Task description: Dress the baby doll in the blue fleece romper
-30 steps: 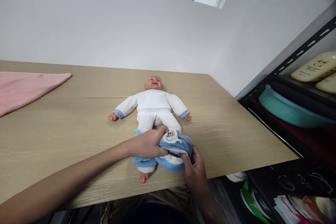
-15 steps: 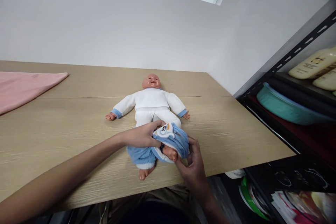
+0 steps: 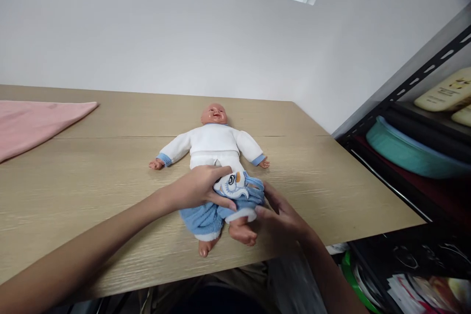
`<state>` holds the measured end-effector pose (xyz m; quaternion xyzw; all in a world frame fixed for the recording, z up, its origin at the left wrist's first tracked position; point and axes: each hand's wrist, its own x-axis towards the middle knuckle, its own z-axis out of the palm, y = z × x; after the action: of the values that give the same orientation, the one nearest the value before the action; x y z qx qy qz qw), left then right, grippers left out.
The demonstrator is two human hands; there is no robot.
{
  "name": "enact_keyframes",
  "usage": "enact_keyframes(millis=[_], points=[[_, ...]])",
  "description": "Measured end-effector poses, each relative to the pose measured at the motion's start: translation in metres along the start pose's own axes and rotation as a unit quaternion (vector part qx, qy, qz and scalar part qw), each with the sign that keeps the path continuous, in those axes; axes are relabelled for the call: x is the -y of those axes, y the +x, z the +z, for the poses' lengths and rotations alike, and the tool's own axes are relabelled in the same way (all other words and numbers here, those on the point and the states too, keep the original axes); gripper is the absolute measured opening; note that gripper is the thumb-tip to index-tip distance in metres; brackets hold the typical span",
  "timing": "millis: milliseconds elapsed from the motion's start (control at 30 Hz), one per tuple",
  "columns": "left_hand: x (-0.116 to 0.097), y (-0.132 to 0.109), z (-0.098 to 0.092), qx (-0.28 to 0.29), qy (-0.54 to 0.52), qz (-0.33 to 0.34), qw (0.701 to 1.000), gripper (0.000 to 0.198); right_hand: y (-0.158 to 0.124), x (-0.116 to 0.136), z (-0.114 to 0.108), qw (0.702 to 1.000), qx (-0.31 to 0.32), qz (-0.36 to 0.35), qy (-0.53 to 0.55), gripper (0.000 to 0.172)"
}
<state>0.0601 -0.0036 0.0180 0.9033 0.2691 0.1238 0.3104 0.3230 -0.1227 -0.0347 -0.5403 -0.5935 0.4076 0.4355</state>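
Note:
A baby doll [image 3: 214,138] lies on its back, head toward the wall, in a white top with blue cuffs. Blue fleece pants [image 3: 203,219] with white hems cover its lower legs, and both feet stick out below. My left hand [image 3: 200,187] grips the bunched pants over the leg on the right, beside an embroidered animal face. On the other side of that leg, my right hand [image 3: 281,211] pinches the pants near the hem; its fingertips are partly hidden by the cloth.
The wooden table [image 3: 110,181] meets a white wall behind. A pink cloth [image 3: 33,125] lies at the left. On the right, a black rack [image 3: 401,93] holds a teal basin [image 3: 408,149] and pale yellow bottles [image 3: 443,93].
The doll's foot on the right has come out through the pant leg, and the hem now sits around its ankle. My right hand has shifted from beneath the foot to the hem's outer side.

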Motion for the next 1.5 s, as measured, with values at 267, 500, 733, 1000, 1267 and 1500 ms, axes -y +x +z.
enact_keyframes(millis=[267, 500, 733, 1000, 1267, 1500], points=[[0.008, -0.009, -0.014, -0.051, 0.065, -0.058, 0.995, 0.068, 0.063, 0.008, 0.01, 0.999, -0.007, -0.05, -0.008, 0.031], [0.016, -0.029, -0.068, 0.088, 0.021, -0.105, 0.99, 0.044, 0.104, 0.007, 0.004, 0.997, 0.034, -0.057, -0.049, 0.03], [0.057, -0.023, -0.089, 0.071, -0.134, -0.096, 0.984, 0.04, 0.142, 0.005, 0.01, 0.988, 0.014, -0.125, -0.09, 0.024], [0.086, -0.022, -0.084, 0.035, -0.08, -0.161, 0.983, 0.052, 0.167, -0.006, 0.019, 0.986, -0.026, -0.132, -0.095, 0.025], [0.107, 0.007, -0.048, -0.207, -0.152, -0.193, 0.947, 0.041, 0.191, -0.022, 0.023, 0.986, -0.103, -0.067, -0.116, 0.028], [0.112, 0.008, -0.049, -0.152, -0.095, -0.213, 0.961, 0.05, 0.2, -0.029, 0.023, 0.995, -0.059, -0.042, -0.074, 0.037]])
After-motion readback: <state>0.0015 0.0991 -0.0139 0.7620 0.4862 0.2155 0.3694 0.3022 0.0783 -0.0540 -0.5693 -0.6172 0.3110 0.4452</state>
